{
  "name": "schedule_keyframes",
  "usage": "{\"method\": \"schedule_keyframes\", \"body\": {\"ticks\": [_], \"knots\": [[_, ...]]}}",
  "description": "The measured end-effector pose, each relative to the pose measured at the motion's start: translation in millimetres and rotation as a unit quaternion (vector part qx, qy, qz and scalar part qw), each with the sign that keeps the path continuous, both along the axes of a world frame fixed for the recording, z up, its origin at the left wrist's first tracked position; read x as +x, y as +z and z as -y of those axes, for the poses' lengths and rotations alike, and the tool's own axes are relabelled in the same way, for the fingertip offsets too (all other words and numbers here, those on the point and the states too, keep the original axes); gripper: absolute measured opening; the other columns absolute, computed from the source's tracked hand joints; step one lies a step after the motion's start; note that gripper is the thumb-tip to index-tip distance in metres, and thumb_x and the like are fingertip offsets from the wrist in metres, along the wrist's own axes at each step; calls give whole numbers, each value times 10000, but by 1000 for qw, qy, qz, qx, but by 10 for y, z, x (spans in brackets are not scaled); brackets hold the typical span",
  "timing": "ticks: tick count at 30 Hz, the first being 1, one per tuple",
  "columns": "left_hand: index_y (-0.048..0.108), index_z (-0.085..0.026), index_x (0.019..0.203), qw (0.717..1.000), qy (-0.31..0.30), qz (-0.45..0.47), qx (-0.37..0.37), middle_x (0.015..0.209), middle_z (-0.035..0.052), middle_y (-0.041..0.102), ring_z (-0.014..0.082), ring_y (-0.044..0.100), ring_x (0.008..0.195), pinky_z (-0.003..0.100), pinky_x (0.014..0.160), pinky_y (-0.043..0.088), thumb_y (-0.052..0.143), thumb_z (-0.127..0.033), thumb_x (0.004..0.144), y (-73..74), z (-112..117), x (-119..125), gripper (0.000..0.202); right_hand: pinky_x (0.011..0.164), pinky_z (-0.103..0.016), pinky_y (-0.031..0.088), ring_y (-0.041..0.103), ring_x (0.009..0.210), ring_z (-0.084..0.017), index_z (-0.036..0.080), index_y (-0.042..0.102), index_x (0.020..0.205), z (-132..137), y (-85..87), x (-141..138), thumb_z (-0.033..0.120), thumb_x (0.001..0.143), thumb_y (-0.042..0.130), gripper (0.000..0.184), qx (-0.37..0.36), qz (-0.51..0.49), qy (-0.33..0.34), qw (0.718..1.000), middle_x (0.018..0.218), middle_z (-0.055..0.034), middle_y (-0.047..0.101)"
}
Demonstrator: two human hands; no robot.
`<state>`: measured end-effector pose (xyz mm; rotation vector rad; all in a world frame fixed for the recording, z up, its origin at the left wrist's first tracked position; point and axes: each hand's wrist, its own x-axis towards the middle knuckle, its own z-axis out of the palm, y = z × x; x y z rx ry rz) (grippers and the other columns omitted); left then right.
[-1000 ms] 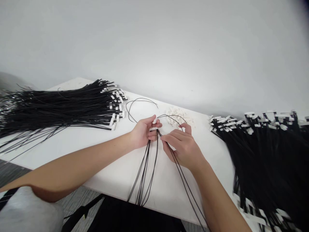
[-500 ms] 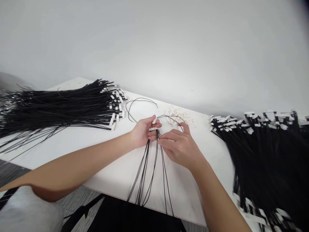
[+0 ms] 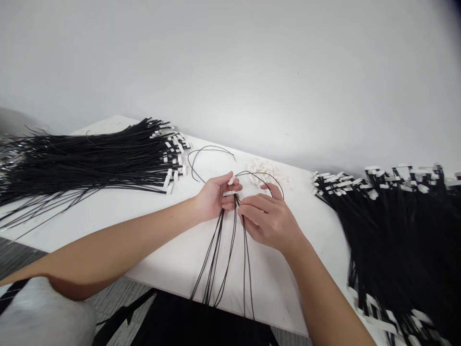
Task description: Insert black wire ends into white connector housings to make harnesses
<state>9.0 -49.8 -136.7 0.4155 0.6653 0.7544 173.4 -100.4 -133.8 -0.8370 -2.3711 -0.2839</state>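
Observation:
My left hand (image 3: pixel 215 196) is closed on a small white connector (image 3: pixel 231 181) with several thin black wires (image 3: pixel 216 254) hanging from it over the near edge of the white table (image 3: pixel 144 226). My right hand (image 3: pixel 268 216) sits just to the right, its fingers pinched on a pair of black wires (image 3: pixel 246 269) close to the connector. Loops of the same wire arc behind both hands. A small heap of loose white connectors (image 3: pixel 266 170) lies just beyond my right hand.
A big bundle of black wires with white ends (image 3: pixel 90 161) lies across the table's left side. Another large pile of the same wires (image 3: pixel 399 226) covers the right side. A plain white wall rises behind the table. Grey floor shows below the near edge.
My right hand has swung its pair of wires leftward, from a slant toward the lower right to hanging nearly straight beside the left hand's bunch. The left hand has stayed put.

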Motion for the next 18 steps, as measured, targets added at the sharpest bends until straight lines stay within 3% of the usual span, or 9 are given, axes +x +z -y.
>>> {"method": "schedule_keyframes", "body": {"ticks": [5, 18], "knots": [[448, -152, 713, 1000, -10, 14, 3, 641, -28, 398, 31, 229, 363, 172, 309, 217, 550, -343, 754, -13, 13, -8, 220, 937, -337, 270, 485, 667, -64, 201, 543, 868, 9, 6, -19, 87, 786, 444, 171, -11, -9, -1, 1000, 783, 21, 560], [448, -152, 717, 1000, -1, -2, -7, 635, -36, 386, 29, 213, 368, 164, 303, 206, 566, -345, 741, -13, -8, -7, 228, 952, -333, 306, 545, 697, -59, 182, 580, 894, -31, -73, 41, 36, 793, 462, 213, -90, -87, 32, 992, 800, 9, 613]]}}
